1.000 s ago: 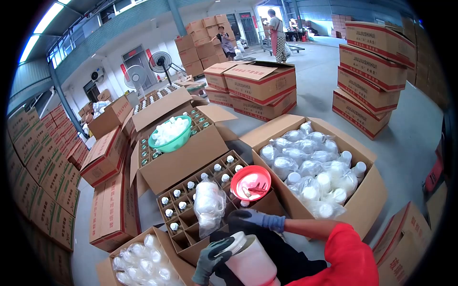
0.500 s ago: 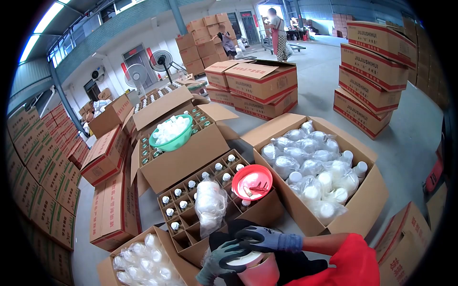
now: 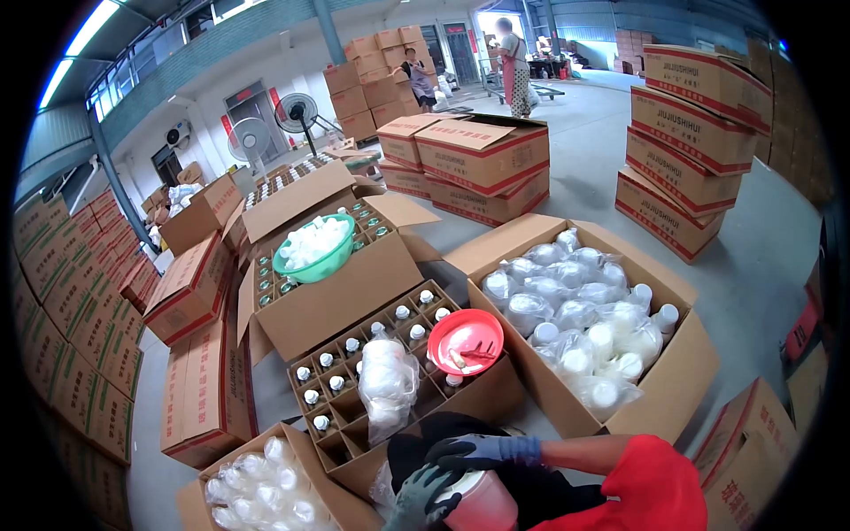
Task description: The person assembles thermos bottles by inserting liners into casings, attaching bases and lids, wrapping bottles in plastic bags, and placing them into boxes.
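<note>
At the bottom of the head view is a pink-and-white cylinder (image 3: 485, 503), tub-like, held at my lap; its exact kind is unclear. My left hand (image 3: 421, 497), in a grey-green glove with dark fingertips, curls round its left side. Over its upper rim bends my right hand (image 3: 478, 453), in a blue-grey glove, with its fingertips close to the left ones. Just beyond stands a divided carton (image 3: 354, 447) of white-capped bottles. A plastic-wrapped bundle (image 3: 388, 385) and a red bowl (image 3: 465, 343) with small reddish pieces rest on it.
An open carton (image 3: 682, 389) of bagged white-capped bottles is at right; a smaller carton (image 3: 332, 496) of wrapped bottles is at lower left. A green bowl (image 3: 323, 265) of white pieces sits on another carton. Stacked boxes (image 3: 682, 168), fans (image 3: 297, 111) and two people stand farther back.
The cylinder has tilted and shifted slightly right, and the gap seen near its rim no longer shows. Both hands stay on it. The camera view has shifted slightly.
</note>
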Demonstrator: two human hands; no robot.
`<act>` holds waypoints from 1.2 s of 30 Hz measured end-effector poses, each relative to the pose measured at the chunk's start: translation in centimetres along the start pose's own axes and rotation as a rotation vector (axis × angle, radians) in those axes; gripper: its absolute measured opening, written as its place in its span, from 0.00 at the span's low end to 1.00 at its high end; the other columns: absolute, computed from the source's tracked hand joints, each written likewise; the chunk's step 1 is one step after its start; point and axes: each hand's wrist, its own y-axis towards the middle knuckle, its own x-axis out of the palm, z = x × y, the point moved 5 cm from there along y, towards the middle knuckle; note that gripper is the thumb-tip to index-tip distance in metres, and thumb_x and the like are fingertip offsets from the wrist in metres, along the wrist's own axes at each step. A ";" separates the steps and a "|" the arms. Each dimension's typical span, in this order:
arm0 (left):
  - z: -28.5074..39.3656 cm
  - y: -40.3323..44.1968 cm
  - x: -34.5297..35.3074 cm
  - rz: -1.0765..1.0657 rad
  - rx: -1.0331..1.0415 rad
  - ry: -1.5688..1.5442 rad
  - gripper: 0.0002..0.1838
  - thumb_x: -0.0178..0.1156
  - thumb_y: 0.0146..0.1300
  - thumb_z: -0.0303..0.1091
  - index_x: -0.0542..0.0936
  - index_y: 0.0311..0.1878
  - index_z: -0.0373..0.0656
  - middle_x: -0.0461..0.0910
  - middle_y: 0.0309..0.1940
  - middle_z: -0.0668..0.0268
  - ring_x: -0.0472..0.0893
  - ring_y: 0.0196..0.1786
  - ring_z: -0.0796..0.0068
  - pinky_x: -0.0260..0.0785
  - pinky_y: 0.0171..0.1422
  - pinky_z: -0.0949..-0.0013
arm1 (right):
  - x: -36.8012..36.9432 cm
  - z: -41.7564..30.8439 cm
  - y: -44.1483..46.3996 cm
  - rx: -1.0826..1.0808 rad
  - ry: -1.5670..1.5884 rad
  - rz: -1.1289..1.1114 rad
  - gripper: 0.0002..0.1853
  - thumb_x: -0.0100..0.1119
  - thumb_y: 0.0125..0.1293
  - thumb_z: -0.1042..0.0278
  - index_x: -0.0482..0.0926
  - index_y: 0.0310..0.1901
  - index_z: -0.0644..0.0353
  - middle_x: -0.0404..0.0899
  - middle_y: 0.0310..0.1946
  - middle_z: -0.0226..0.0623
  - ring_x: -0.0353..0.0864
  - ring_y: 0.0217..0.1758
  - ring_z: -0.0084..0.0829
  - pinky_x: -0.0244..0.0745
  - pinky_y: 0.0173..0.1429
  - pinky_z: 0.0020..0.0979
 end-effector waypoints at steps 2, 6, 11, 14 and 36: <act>3.2 -0.9 -0.8 0.107 -0.063 0.384 0.19 0.53 0.67 0.33 0.78 0.60 0.47 0.79 0.56 0.59 0.77 0.57 0.61 0.64 0.66 0.58 | 0.6 0.4 1.0 0.124 0.209 -0.168 0.22 0.49 0.74 0.58 0.70 0.63 0.63 0.74 0.59 0.39 0.71 0.63 0.30 0.66 0.68 0.34; 3.9 -0.5 -1.9 0.221 -0.056 0.330 0.19 0.53 0.67 0.33 0.78 0.60 0.46 0.79 0.56 0.58 0.77 0.57 0.60 0.64 0.66 0.58 | 0.4 2.2 1.8 -0.200 0.299 -0.122 0.20 0.49 0.74 0.62 0.71 0.62 0.64 0.75 0.59 0.42 0.72 0.62 0.31 0.65 0.68 0.32; 3.0 -0.6 -2.7 0.341 0.006 0.004 0.19 0.53 0.67 0.34 0.78 0.60 0.44 0.79 0.55 0.57 0.77 0.57 0.59 0.65 0.66 0.58 | -1.0 -1.2 -4.9 -0.169 -0.110 -0.125 0.30 0.58 0.69 0.54 0.66 0.67 0.63 0.63 0.69 0.45 0.60 0.73 0.38 0.56 0.75 0.36; 2.9 -0.3 -2.7 0.366 0.017 -0.054 0.19 0.53 0.67 0.34 0.78 0.59 0.43 0.79 0.55 0.56 0.77 0.57 0.59 0.65 0.65 0.59 | -1.7 -4.4 -13.1 -0.148 -0.175 0.057 0.29 0.57 0.70 0.54 0.67 0.67 0.61 0.65 0.68 0.46 0.63 0.72 0.38 0.59 0.73 0.37; 12.7 5.1 -0.8 0.323 0.179 -0.127 0.20 0.53 0.67 0.37 0.78 0.57 0.37 0.79 0.54 0.51 0.78 0.57 0.55 0.66 0.64 0.60 | 0.3 -1.1 -17.0 0.200 0.754 0.434 0.31 0.48 0.73 0.47 0.64 0.68 0.62 0.62 0.70 0.44 0.60 0.72 0.40 0.56 0.74 0.37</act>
